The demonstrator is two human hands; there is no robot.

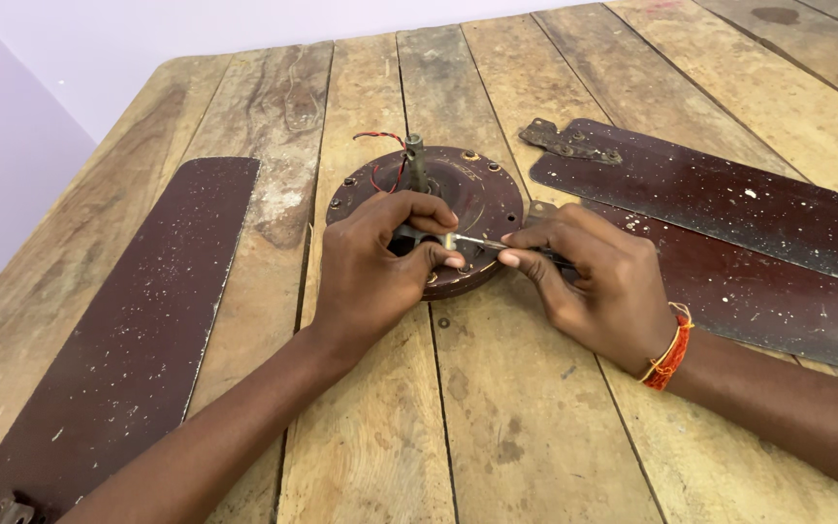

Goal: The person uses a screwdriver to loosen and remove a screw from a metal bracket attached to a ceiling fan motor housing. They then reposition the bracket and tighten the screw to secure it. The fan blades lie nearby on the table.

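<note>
Worn wooden planks, pale and stained, make up the table (497,427) that fills my view, with a lilac wall (147,39) behind its far edge. At the middle of the table I see a round, dark brown ceiling-fan motor housing (472,189) lying flat, a short metal shaft (416,160) standing up from its centre and thin red and black wires (380,160) curling out beside the shaft.

My left hand (380,267) rests on the near side of the housing, fingers curled inward, thumb and forefinger pinched close around a small dark part at the housing's face; I cannot tell exactly what that part is. My right hand (594,281) comes in from the right, fingers closed around a thin screwdriver (482,243), its metal shank pointing left so that the tip meets the left fingertips over the housing. A red and orange thread band (671,354) circles the right wrist.

One long dark brown fan blade (138,330), speckled with pale spots, lies on the left of the table, well apart from the housing. Two more blades (729,204) lie on the right, one partly under my right hand, the farther one showing its metal mounting bracket (569,144) near the housing.
</note>
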